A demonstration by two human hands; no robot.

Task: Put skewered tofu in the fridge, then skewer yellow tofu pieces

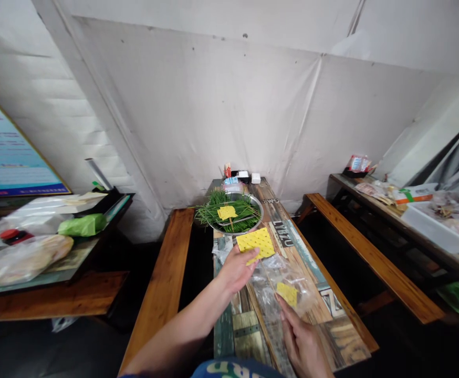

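Note:
My left hand (239, 269) grips a flat, square yellow sheet (256, 243) with a pattern of small dark marks, thumb on top. Closer to me, my right hand (302, 338) is closed with thumb and index finger together; whatever they may pinch is too small to make out. Just beyond its fingertips, a smaller yellow piece (287, 293) lies on or in clear plastic bags (304, 296) on the table. Past my left hand stands a metal bowl (260, 212) heaped with long green stalks (214, 210). Folded yellow pieces (227, 212) on a thin stick rest on the greens.
The narrow patchwork wooden table (347, 336) has benches (166, 268) (371, 257) along both sides. Tissues and a small holder (243, 176) stand at its far end by the wall. The left table holds bagged goods (28, 257); the right one holds a white tub (438, 226).

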